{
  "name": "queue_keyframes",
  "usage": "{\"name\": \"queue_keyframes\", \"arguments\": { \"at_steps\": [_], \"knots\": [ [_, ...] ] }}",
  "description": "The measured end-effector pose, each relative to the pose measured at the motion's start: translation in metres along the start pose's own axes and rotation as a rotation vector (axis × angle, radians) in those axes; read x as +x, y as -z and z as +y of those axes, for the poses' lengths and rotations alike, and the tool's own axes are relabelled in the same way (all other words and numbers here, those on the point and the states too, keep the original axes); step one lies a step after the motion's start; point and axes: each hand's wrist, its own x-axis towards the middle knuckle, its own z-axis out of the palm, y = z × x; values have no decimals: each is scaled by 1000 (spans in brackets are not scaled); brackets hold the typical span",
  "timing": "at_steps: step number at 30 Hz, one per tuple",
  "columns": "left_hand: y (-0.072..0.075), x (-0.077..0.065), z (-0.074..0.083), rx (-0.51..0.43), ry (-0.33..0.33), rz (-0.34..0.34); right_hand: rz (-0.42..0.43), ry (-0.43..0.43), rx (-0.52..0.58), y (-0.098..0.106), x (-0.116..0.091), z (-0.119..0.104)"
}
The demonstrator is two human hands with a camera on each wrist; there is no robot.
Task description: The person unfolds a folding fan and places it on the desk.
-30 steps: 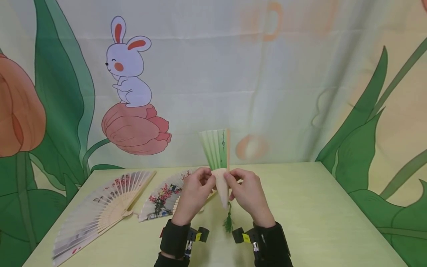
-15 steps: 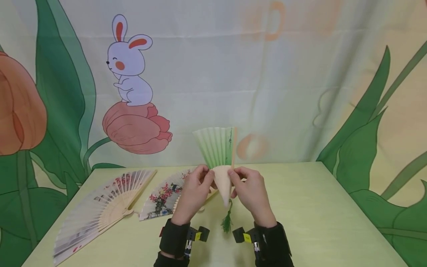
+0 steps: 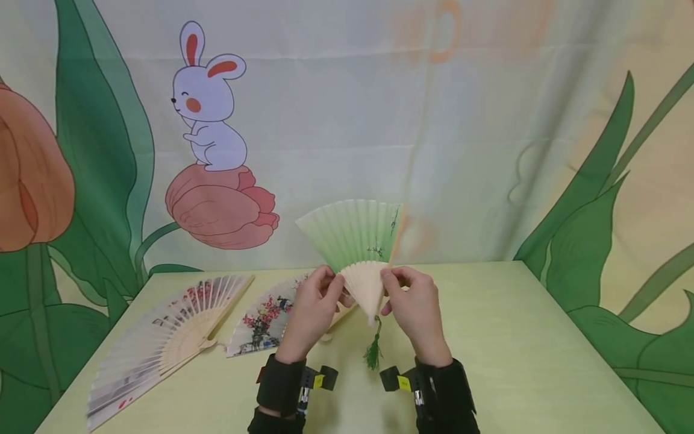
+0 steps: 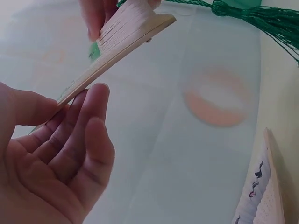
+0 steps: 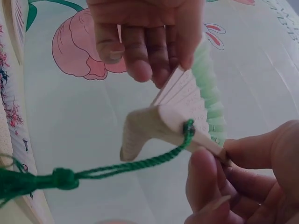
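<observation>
A green folding fan (image 3: 358,232) with pale wooden ribs is held up over the table, partly spread. My left hand (image 3: 313,304) pinches its left outer rib between thumb and fingers, as the left wrist view also shows at the wooden edge. My right hand (image 3: 414,304) pinches the right outer rib. From the pivot end hangs a green tassel (image 3: 373,352) on a cord; in the right wrist view this cord (image 5: 135,165) loops through the pivot. Some dark writing marks the green leaf near its right side.
Two spread fans lie on the table (image 3: 520,349) at the left: a white one with grey and red print (image 3: 162,337) and a flower-printed one (image 3: 268,319) partly behind my left hand. A printed cloth backdrop (image 3: 336,120) stands behind the table's far edge.
The green fan has spread from a narrow wedge to a much wider one. Its right rib has swung rightward with my right hand, and the left edge has tilted outward to the left.
</observation>
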Motion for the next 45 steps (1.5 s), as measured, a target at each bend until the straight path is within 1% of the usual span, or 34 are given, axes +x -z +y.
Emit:
{"name": "queue_keyframes", "arguments": {
  "at_steps": [4,9,14,18,22,29,35,40,45],
  "knots": [
    [1,1,-2,-38,-6,16,35,-10,7,2,2,2],
    [0,1,-2,-97,-2,30,56,-30,38,4,4,3],
    [0,2,-2,-158,2,30,70,-62,102,6,5,3],
    [2,2,-2,-197,30,31,71,-86,177,8,5,3],
    [3,1,-1,-243,58,32,64,-101,220,9,5,2],
    [3,-1,2,-352,36,26,66,-105,248,12,4,0],
    [1,-2,1,-380,50,40,77,-128,268,16,4,-1],
    [0,-1,2,-376,29,56,101,-125,319,16,6,-1],
    [-1,-1,1,-394,28,69,117,-132,383,17,6,-1]
  ]
}}
